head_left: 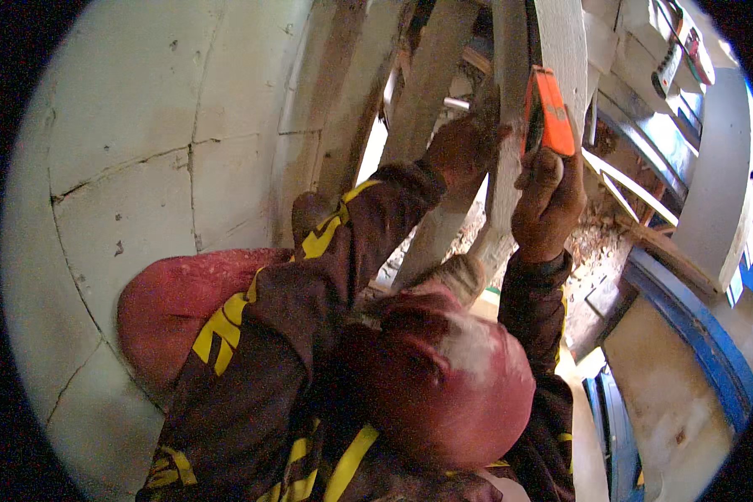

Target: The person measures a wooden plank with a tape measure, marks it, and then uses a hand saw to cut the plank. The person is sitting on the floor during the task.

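My right hand (548, 209) is closed around an orange block-shaped hand tool (554, 109) with a dark side. Its exact kind does not show. The tool stands upright against the face of a pale upright board (510, 159), its top end pointing away from me. My left hand (463, 152) reaches to the left side of the same board, next to a brownish plank (431, 79). That hand lies in shadow and its fingers blur into the wood, so its grip is unclear. Both forearms wear dark sleeves, the left with yellow markings.
A cracked pale wall (134, 167) fills the left side. My knees (452, 376) in dusty red trousers are bent below my arms. Rubble (598, 243) shows through the planks. At right are a blue-edged panel (686, 309), a wide grey board (715, 184) and a hand tool (678, 58).
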